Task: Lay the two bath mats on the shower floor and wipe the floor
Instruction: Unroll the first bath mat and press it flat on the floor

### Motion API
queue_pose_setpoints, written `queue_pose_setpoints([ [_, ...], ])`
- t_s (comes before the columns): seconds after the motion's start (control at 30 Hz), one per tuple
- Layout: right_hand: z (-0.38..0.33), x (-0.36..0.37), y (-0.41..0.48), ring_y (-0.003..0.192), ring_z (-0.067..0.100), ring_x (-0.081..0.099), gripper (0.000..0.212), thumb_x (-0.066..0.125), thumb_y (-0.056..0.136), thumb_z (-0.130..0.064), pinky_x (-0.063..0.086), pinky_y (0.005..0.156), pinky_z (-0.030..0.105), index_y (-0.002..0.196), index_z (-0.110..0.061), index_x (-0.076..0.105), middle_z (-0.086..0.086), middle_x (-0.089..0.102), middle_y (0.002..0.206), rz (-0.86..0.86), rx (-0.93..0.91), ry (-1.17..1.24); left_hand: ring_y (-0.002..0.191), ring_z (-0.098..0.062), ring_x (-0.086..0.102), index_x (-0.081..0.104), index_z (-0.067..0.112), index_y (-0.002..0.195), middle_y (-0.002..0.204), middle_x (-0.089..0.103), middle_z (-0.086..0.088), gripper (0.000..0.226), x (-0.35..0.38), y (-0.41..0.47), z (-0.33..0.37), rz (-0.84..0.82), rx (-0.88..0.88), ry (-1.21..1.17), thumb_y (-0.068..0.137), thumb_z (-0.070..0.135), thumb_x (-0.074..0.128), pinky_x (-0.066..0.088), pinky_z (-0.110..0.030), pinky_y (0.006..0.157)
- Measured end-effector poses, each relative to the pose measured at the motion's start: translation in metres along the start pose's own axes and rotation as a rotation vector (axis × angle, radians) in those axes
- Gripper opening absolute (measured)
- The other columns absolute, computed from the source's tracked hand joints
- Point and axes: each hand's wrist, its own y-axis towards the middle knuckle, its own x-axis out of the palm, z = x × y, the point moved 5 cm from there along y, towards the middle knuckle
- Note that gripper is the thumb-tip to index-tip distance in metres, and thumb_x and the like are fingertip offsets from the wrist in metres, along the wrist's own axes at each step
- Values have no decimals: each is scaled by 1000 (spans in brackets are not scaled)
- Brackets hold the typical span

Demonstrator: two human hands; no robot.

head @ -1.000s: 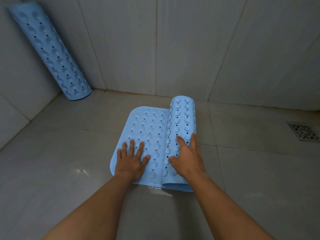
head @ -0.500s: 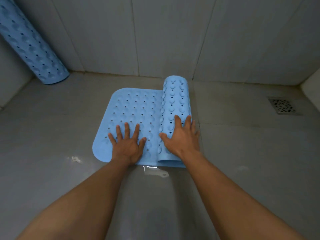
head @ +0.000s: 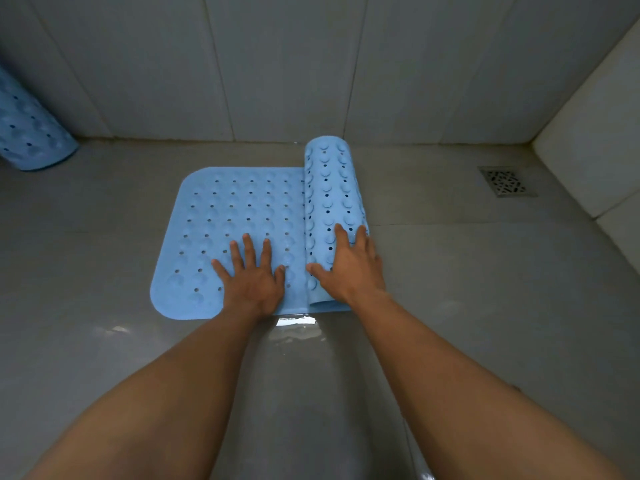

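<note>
mat one (head: 242, 230): half unrolled, middle of the floor (head: 485, 271) near its back edge. my left hand (head: 252, 282): flat, fingers spread, pressing the laid part. my right hand (head: 349, 271): open, palm on the roll (head: 332, 188). mat two (head: 31, 133): rolled up, back left corner. wiping: not begun, i judge.

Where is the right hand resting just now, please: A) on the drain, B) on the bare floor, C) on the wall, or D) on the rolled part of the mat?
D: the right hand lies with fingers spread on the rolled part of the mat, while the left hand presses the flat part.
</note>
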Motion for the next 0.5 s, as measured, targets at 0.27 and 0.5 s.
queue_pose_setpoints([
  [0.27,9,-12,-5,145,42,21,86,61,90,-40,35,112,54,156,-35,6,19,3,162,41,-8,131,147,-35,-27,-18,39,153,162,-28,-6,70,4,-2,12,-104,15,66,95,69,6,-15,-66,113],
  [0.5,43,-30,-6,127,39,46,80,52,93,-29,46,101,43,158,-36,5,17,18,156,-22,-13,205,148,-36,-24,-15,33,156,163,-23,-6,65,3,-5,27,-102,-25,58,101,57,9,-14,-65,114],
])
